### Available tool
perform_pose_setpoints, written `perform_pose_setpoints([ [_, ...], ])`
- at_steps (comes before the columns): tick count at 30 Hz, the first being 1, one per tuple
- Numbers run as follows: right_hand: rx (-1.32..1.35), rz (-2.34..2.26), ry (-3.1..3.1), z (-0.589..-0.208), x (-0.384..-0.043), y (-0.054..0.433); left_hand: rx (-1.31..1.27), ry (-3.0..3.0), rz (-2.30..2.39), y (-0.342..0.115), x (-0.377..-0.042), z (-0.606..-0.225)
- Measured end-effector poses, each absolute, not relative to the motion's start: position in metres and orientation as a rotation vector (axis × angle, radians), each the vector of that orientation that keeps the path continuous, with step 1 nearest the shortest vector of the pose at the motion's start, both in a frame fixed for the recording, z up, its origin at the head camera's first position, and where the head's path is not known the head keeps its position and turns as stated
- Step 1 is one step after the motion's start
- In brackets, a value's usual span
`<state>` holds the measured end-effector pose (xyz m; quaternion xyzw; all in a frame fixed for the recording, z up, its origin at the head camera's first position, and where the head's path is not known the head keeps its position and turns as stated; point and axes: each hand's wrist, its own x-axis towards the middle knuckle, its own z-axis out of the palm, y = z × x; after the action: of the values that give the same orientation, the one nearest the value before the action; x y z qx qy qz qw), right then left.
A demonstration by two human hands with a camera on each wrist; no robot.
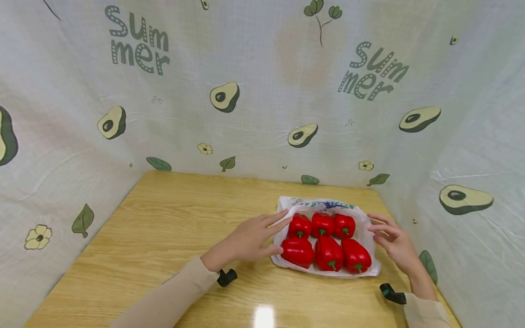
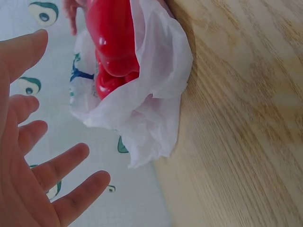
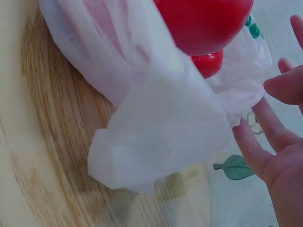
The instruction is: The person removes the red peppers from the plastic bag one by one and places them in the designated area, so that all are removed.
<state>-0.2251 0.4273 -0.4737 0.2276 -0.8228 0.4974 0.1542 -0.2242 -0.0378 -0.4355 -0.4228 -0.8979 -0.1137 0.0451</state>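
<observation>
Several glossy red bell peppers (image 1: 328, 252) with green stems lie in two rows inside a white plastic bag (image 1: 326, 273). The bag's mouth is spread wide, and blue and green print shows on its far edge. At the bag's left side is my left hand (image 1: 253, 237), its fingers extended and spread; in the left wrist view a gap separates them from the plastic. My right hand (image 1: 394, 245) is by the right side with loosely bent fingers. In the right wrist view, one fingertip (image 3: 242, 126) meets or nearly meets the bag's edge; contact is hard to tell.
The bag rests on a wood-grain table (image 1: 184, 218), towards its right side. Pale cloth (image 1: 254, 132) printed with avocados, leaves and lettering hangs behind and along both sides. Dark wrist cameras (image 1: 227, 277) sit at both cuffs.
</observation>
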Motion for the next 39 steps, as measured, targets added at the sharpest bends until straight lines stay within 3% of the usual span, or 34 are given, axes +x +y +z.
perform_pose_setpoints([
  [18,0.771,1.404,-2.433,-0.477,-0.225,0.435,-1.426,-2.714,-0.389,-0.004,-0.233,-0.431],
  [39,0.718,1.359,-2.513,-0.479,-0.225,0.438,-1.588,-2.742,-0.648,0.023,-0.245,-0.443],
])
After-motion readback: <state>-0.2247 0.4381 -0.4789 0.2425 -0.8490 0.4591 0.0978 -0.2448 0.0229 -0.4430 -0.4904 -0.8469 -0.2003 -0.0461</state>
